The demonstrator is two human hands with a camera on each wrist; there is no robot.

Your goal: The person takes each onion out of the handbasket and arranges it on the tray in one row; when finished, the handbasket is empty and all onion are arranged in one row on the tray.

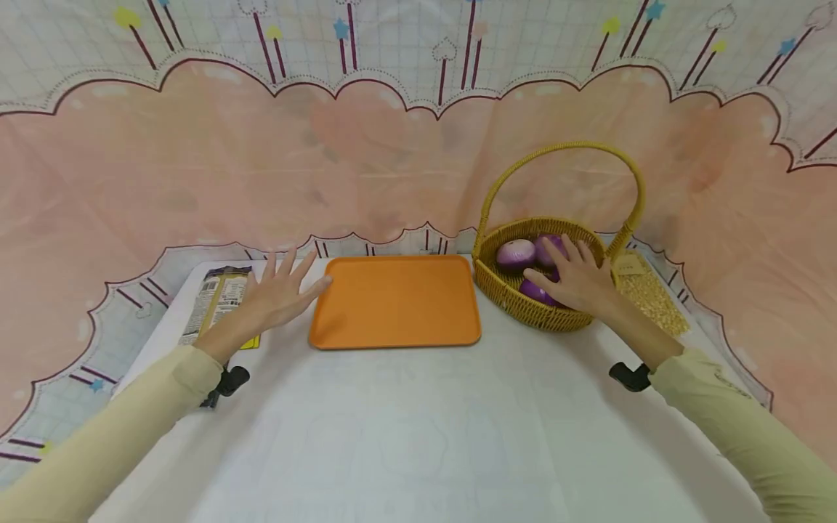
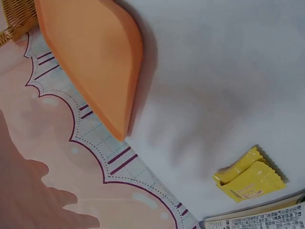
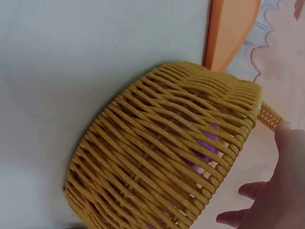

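Observation:
My left hand (image 1: 281, 294) is held up with fingers spread, between a dark and gold printed package (image 1: 219, 298) and an orange rectangular tray (image 1: 395, 301). It holds nothing. In the left wrist view a small yellow packet (image 2: 250, 176) lies beside the printed package. My right hand (image 1: 578, 280) hovers with spread fingers over a woven basket (image 1: 543, 316) and covers part of its inside. Glossy, rounded purple objects (image 1: 516, 254) lie in the basket. Through the weave, purple also shows in the right wrist view, where the hand (image 3: 281, 186) is beside the rim.
The basket's tall arched handle (image 1: 575, 145) rises behind the right hand. A bag of yellowish grains (image 1: 654, 294) lies right of the basket. White cloth covers the table (image 1: 405, 428), and a patterned curtain (image 1: 392, 167) hangs behind it.

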